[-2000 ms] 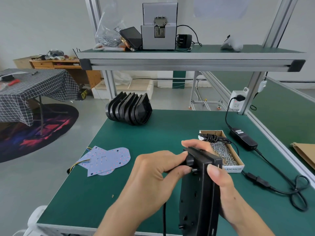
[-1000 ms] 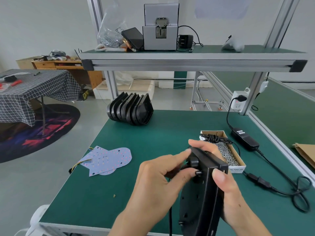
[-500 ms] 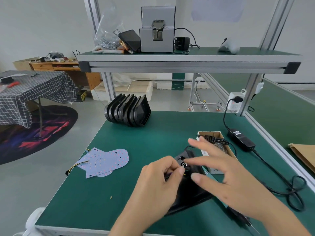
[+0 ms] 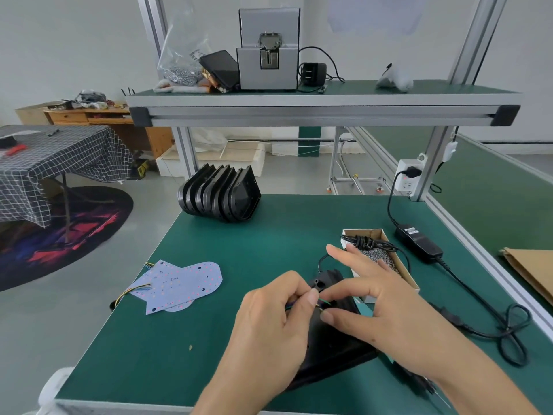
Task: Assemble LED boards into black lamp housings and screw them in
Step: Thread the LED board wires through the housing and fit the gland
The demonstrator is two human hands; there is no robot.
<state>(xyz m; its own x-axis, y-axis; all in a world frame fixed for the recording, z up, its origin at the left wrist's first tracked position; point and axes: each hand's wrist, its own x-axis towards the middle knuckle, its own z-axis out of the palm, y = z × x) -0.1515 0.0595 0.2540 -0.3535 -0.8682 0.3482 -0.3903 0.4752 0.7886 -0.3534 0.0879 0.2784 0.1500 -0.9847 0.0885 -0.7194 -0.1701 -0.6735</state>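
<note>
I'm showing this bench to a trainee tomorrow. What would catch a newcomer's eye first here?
First the two hands at the near edge: the left hand pinches thin coloured wires at a black lamp housing, the right hand over it. Then the row of black housings at the far edge.

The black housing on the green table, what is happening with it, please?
A person works on the black plastic lamp housing lying on the green workbench. The left hand pinches thin coloured wires at its upper end, and the right hand rests on it with straight fingers. The pale flat LED boards and the stack of black housings lie apart, not in hand.
</note>
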